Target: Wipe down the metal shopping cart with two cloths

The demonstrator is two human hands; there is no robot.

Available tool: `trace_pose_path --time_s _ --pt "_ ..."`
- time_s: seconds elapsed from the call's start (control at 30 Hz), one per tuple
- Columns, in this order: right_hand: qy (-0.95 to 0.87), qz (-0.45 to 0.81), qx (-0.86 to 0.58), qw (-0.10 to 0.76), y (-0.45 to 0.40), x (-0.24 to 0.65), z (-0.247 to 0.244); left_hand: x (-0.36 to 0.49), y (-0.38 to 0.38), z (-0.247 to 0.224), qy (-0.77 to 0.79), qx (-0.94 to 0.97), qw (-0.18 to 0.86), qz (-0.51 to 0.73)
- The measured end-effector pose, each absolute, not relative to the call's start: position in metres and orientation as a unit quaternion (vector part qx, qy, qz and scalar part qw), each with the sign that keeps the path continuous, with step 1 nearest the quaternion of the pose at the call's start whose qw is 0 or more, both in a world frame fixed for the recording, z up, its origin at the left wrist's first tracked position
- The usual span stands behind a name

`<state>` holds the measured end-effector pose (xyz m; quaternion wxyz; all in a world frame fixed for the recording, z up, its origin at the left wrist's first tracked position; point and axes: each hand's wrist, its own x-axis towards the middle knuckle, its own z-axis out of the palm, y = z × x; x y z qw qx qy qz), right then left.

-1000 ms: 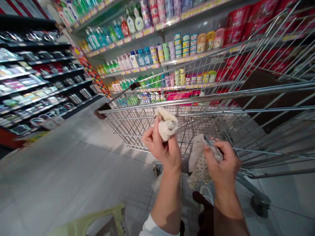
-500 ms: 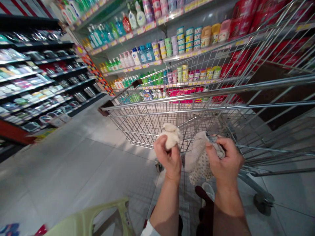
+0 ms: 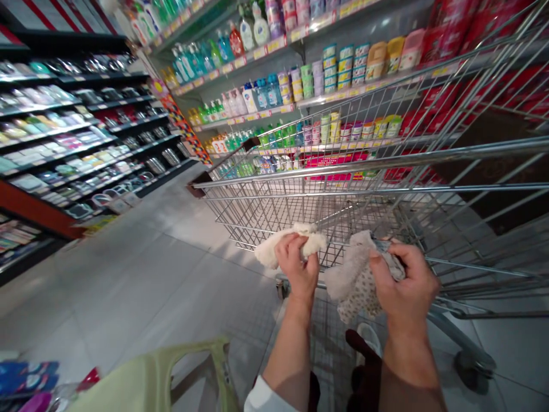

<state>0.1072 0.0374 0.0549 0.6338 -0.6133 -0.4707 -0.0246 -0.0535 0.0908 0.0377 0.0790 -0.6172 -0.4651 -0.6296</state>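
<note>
My left hand [image 3: 298,266] is closed round a crumpled cream cloth [image 3: 268,252] that sticks out on both sides of the fingers. To its right, my right hand [image 3: 407,277] grips a bunched grey cloth [image 3: 355,286] with dark dots and a plain pale part, hanging down to the left. Both cloths look soft and fluffy; their exact kind I cannot make out. The two hands are apart, in front of the near wire side of a metal shopping cart [image 3: 309,197].
Shelves [image 3: 257,54] of bottles and tubs stand behind the cart. On the left is a dark rack [image 3: 86,123] of housewares. A pale green plastic stool [image 3: 128,377] stands at the lower left, near some blue packages [image 3: 28,375]. A cart wheel [image 3: 474,369] rests on the tiled floor.
The cream cloth, bunched above my left fingers before, now spreads out to the left, and the fingers have shifted over it. My right hand keeps its grip. The view has turned slightly left.
</note>
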Motion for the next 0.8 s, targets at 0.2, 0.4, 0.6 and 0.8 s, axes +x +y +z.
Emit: trace_pose_path --time_s 0.2,0.4,0.6,0.8 --pt "-0.468 -0.028 -0.618 0.631 0.038 0.107 0.052 -0.080 0.101 0.076 -0.502 -0.439 0.010 -0.745" --pt "-0.474 -0.033 -0.613 0.630 0.037 0.107 0.054 -0.076 0.111 0.067 -0.496 -0.551 0.057 -0.668" --pt "-0.465 -0.023 -0.622 0.629 0.035 0.106 0.056 -0.092 0.104 0.043 -0.551 -0.561 0.016 -0.618" --pt "-0.463 0.005 -0.637 0.616 0.032 0.107 0.057 -0.107 0.112 0.067 -0.563 -0.456 -0.049 -0.688"
